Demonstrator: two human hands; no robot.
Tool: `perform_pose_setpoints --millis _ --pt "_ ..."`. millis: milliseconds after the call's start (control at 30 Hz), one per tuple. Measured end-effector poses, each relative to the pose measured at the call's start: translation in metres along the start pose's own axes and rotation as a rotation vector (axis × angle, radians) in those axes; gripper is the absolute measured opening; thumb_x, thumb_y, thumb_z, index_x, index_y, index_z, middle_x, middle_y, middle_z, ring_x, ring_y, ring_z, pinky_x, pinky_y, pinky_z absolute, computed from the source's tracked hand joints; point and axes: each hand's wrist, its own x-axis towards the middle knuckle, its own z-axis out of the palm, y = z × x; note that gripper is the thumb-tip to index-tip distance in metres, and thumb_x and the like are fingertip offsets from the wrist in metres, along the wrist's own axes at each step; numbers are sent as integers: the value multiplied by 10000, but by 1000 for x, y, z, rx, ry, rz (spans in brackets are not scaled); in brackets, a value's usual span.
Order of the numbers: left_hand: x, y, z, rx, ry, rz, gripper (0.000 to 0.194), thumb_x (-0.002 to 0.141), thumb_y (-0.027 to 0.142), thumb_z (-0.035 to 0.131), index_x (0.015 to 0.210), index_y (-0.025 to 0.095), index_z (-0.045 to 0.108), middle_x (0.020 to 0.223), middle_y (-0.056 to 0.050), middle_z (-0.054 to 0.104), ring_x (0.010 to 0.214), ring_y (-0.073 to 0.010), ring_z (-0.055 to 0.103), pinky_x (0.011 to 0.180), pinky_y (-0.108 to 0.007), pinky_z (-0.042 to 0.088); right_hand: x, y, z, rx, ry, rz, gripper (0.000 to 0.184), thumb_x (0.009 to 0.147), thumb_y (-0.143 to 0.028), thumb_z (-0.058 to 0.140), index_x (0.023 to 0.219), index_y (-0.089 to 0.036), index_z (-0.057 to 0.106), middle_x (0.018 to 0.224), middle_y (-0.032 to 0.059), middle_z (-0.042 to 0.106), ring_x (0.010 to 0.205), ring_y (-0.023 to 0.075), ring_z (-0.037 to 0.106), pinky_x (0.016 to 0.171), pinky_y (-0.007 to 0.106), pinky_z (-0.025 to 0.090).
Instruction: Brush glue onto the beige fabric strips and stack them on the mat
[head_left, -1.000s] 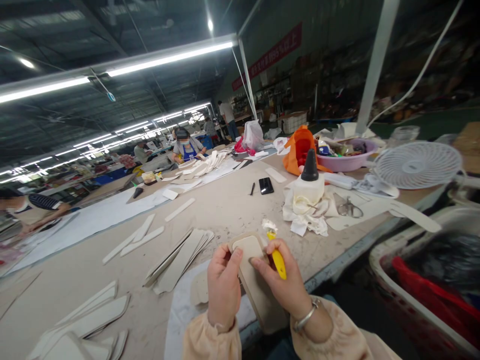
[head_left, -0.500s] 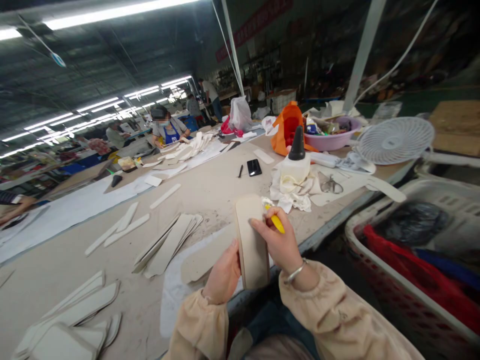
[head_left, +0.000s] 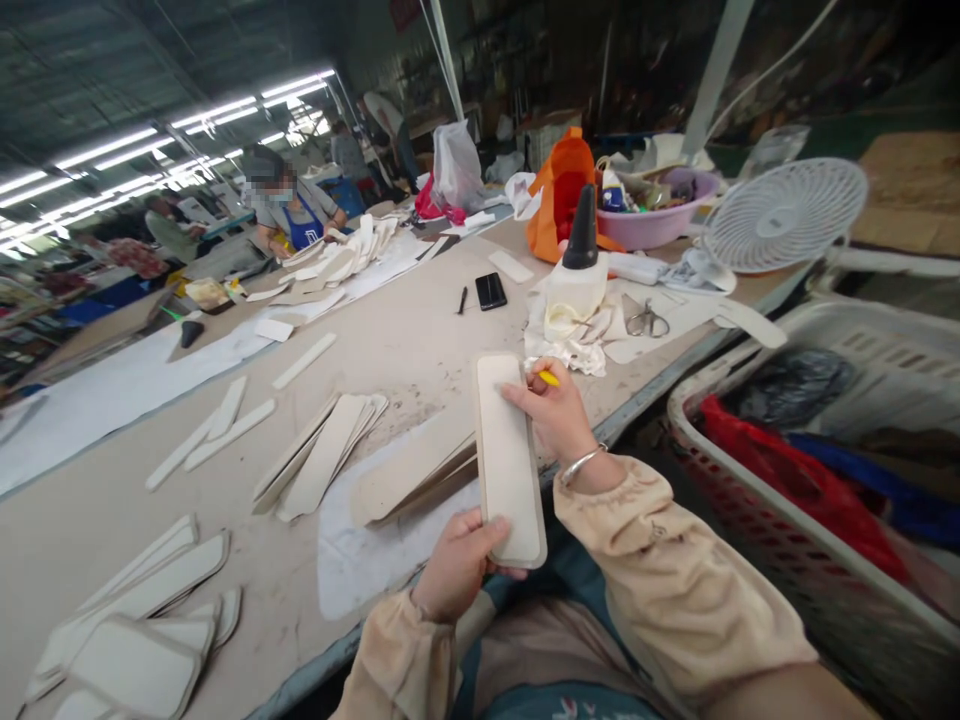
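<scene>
A long cream panel (head_left: 511, 460) with rounded corners and a darker border is held up at the table's near edge. My left hand (head_left: 459, 562) is closed on its lower end, thumb on the face and fingers behind. My right hand (head_left: 556, 408) is at the upper right edge, its thumb lying on the panel. In that same hand is a yellow-handled tool (head_left: 550, 378), whose working end I cannot make out. Left of the panel, a stack of beige pieces (head_left: 409, 470) rests on a white sheet (head_left: 341, 560).
Several cream strips (head_left: 330, 455) and rounded panels (head_left: 135, 660) lie to the left. Farther back are a phone (head_left: 491, 291), a black-nozzled bottle (head_left: 581, 240), scissors (head_left: 646, 320) and an orange bag (head_left: 559, 200). At right stand a fan (head_left: 784, 215) and a plastic basket (head_left: 795, 560). A co-worker (head_left: 289, 205) sits across.
My left hand has slid from the panel's left side to its lower end. The panel now faces me more fully, showing its border. The camera view has tilted downward.
</scene>
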Motion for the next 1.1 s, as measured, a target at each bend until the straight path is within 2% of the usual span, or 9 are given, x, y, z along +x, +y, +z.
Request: perform_pose_setpoints --millis 167,400,633,733,867,1000,1100 --pt "-9 -8 -9 62 20 -19 510 710 517 724 952 68 716 739 -129 734 625 -198 667 542 -277 542 1 0 -3 -27 -16 -11 472 609 -266 822 851 -255 417 670 -95 460 587 96 455 580 219 390" --pt "-15 -19 -17 37 83 4 496 702 543 724 864 74 714 651 -100 694 556 -157 606 509 -243 470 -6 -1 3 -163 -36 -2 435 634 -324 799 838 -251 422 626 -92 441 559 109 421 548 238 363" --pt "-20 -16 -18 39 84 19 471 705 546 723 799 84 708 591 -63 644 528 -131 549 498 -228 413 -6 0 4 -191 -17 -26 424 645 -342 788 832 -247 420 636 -91 424 558 100 409 544 234 357" --pt "-22 -18 -20 43 84 6 478 704 561 718 766 88 695 583 -54 628 521 -122 528 499 -224 388 -4 0 3 -171 5 -71 407 662 -338 788 840 -242 435 676 -86 457 583 93 447 584 233 389" --pt "-24 -27 -30 60 77 -7 482 691 570 724 743 93 677 604 -49 620 525 -118 511 503 -227 366 -3 1 2 -120 6 -50 406 681 -339 785 856 -248 430 670 -86 529 616 106 524 642 250 436" --pt "-24 -29 -41 60 23 -2 487 669 563 744 770 91 679 642 -52 615 563 -121 499 517 -227 351 -4 1 2 -200 -3 -75 368 698 -350 775 806 -239 442 683 -67 568 648 126 561 658 272 459" --pt "-26 -24 -37 52 43 61 487 653 555 759 797 97 683 647 -33 595 571 -107 463 527 -224 331 -12 -3 6 -267 -2 -105 350 708 -378 769 791 -235 461 706 -50 597 660 142 576 652 292 470"
